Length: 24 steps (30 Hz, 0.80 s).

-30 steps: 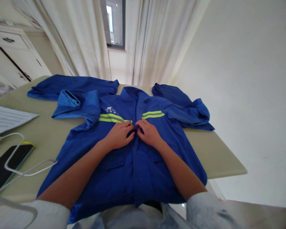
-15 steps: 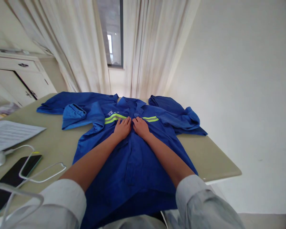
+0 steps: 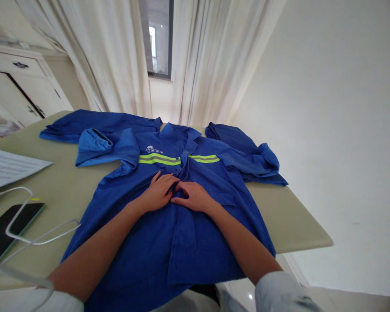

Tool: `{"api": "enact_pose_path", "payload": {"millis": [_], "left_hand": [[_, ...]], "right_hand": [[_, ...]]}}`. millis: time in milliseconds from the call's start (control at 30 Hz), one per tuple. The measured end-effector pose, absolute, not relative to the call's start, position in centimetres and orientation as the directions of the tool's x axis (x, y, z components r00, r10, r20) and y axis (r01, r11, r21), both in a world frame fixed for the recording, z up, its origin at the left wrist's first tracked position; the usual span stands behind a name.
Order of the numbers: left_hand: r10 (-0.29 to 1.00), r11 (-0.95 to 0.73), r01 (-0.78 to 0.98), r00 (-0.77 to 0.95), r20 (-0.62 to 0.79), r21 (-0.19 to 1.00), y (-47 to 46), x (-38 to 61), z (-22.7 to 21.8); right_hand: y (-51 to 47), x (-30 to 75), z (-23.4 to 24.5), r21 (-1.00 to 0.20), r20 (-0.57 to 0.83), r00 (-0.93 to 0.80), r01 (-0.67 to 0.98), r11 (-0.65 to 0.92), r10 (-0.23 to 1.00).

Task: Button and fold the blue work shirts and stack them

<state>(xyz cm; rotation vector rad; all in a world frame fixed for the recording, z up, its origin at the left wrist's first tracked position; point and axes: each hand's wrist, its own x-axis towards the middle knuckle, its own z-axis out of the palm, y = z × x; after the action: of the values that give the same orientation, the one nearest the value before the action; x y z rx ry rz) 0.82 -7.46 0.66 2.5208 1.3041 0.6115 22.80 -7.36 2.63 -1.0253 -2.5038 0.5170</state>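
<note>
A blue work jacket [image 3: 169, 242] with yellow-green reflective stripes [image 3: 159, 160] lies front-up on a beige table [image 3: 289, 216], sleeves spread to both sides. My left hand [image 3: 159, 192] and my right hand [image 3: 193, 197] meet at the jacket's front placket, a little below the stripes. Both hands pinch the cloth at the closure, fingertips touching each other. What sits between the fingertips is too small to make out.
A black phone [image 3: 11, 225] with a white cable [image 3: 42, 234] looped over it lies at the left, beside a printed sheet of paper [image 3: 9, 164]. White curtains [image 3: 211, 65] and a window are behind the table, a white cabinet [image 3: 16, 86] at far left. The table's right edge drops to the floor.
Both hands slid back down the placket toward me from just under the stripes. The head camera tilted slightly.
</note>
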Motion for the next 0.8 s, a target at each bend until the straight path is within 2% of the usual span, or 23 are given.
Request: {"api": "enact_pose_path", "payload": {"millis": [133,233,367,467,533,600,733,800], "left_hand": [[0.845,-0.535,0.723,0.457,0.279,0.436,-7.6,1.1,0.9],[0.839,-0.544,0.736,0.464,0.286,0.402,-7.9,1.3,1.2],[0.836,-0.546,0.754,0.464,0.292,0.364,-8.4,1.6,1.4],[0.840,-0.537,0.745,0.433,0.326,0.395,-8.5,1.7,1.7],[0.824,-0.560,0.728,0.441,0.356,0.396,-8.7,1.8,2.1],[0.806,-0.581,0.722,0.449,0.385,0.375,-8.9,2.0,2.4],[0.805,-0.573,0.742,0.431,0.408,0.348,-9.2,2.3,2.7],[0.809,-0.565,0.752,0.423,0.408,0.341,-9.3,2.4,2.6]], "right_hand": [[-7.9,22.7,3.0,-0.504,0.191,-0.593,0.625,0.596,0.782],[-7.9,23.0,2.9,-0.614,0.165,-0.518,0.612,0.498,0.839],[-7.5,23.7,2.8,-0.838,0.151,-0.455,0.412,0.358,0.877],[-7.3,23.9,2.9,-0.921,0.124,-0.423,0.287,0.262,0.898],[-7.3,23.8,3.0,-0.913,0.133,-0.384,0.310,0.264,0.913],[-7.6,23.7,3.1,-0.852,0.197,-0.350,0.401,0.337,0.916],[-8.3,23.5,3.6,-0.620,0.396,-0.380,0.561,0.549,0.836],[-8.7,23.3,3.8,-0.535,0.447,-0.396,0.601,0.594,0.802]]}}
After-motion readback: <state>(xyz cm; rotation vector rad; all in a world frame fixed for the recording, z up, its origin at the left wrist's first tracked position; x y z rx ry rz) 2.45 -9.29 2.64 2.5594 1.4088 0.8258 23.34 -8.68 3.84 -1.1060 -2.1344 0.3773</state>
